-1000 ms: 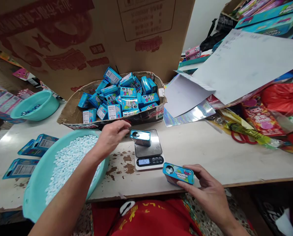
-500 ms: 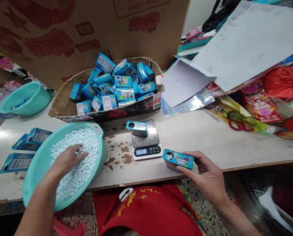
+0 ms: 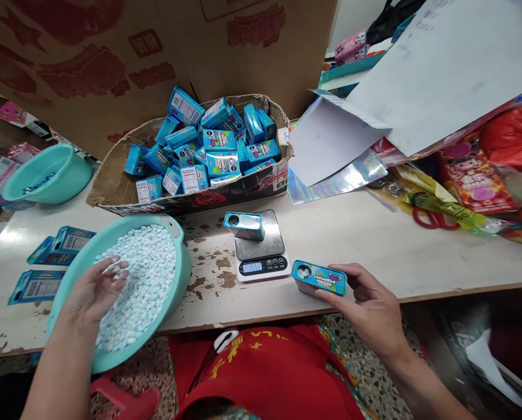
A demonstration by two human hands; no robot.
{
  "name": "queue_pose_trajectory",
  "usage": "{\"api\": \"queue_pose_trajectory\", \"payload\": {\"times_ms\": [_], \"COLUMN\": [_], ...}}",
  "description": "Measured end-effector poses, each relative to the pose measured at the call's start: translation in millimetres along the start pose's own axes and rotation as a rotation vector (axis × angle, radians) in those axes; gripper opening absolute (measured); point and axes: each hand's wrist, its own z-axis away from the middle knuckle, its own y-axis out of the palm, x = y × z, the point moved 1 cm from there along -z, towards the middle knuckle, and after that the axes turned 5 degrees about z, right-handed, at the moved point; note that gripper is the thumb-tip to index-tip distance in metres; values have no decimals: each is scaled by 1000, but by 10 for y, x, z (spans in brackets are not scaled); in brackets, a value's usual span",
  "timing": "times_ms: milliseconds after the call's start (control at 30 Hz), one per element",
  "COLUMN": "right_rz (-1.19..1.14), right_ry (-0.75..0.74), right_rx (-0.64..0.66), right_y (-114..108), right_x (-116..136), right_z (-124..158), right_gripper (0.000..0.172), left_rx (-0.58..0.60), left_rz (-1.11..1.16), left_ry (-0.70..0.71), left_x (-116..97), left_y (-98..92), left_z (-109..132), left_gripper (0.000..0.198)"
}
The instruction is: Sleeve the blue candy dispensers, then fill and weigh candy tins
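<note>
My left hand is cupped, palm up, over the turquoise basin, its fingers curled around a few small white candies. More candies fill the basin beneath it. Between thumb and fingers, my right hand grips a blue candy box standing at the table's front edge, with white candies visible in its round top opening. To its left, a second blue box with a dark round hole rests on the small digital scale, whose display is lit.
Behind the scale, a cut-down carton holds several blue boxes. Flat blue boxes lie left of the basin. A smaller turquoise bowl sits at the back left. Papers and red-handled scissors are on the right.
My left hand has lifted out of the candies and turned palm up, now holding some. The right hand still holds its box in nearly the same place.
</note>
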Motion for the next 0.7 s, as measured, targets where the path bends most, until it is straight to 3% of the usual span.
{"api": "queue_pose_trajectory", "payload": {"times_ms": [67, 133, 267, 367, 467, 567, 700], "right_rz": [-8, -13, -20, -23, -17, -38, -57], "right_ry": [11, 23, 15, 19, 23, 6, -23], "right_rx": [0, 6, 14, 5, -8, -17, 14], "right_y": [1, 7, 18, 18, 22, 52, 141], "right_x": [-13, -15, 19, 56, 89, 125, 197], "right_z": [-1, -6, -13, -2, 13, 6, -36], "right_gripper": [38, 38, 38, 37, 36, 37, 38], "left_rx": [4, 88, 360, 463, 526, 499, 355], "left_rz": [73, -53, -326, -416, -608, -989, -1351], "left_ry": [-67, -18, 132, 228, 463, 736, 915], "left_x": [-85, -241, -605, -752, -706, -511, -343], "left_y": [84, 251, 784, 1227, 1601, 1863, 1945], "left_z": [4, 44, 185, 300, 405, 476, 513], "left_gripper": [13, 16, 22, 30, 33, 28, 24]}}
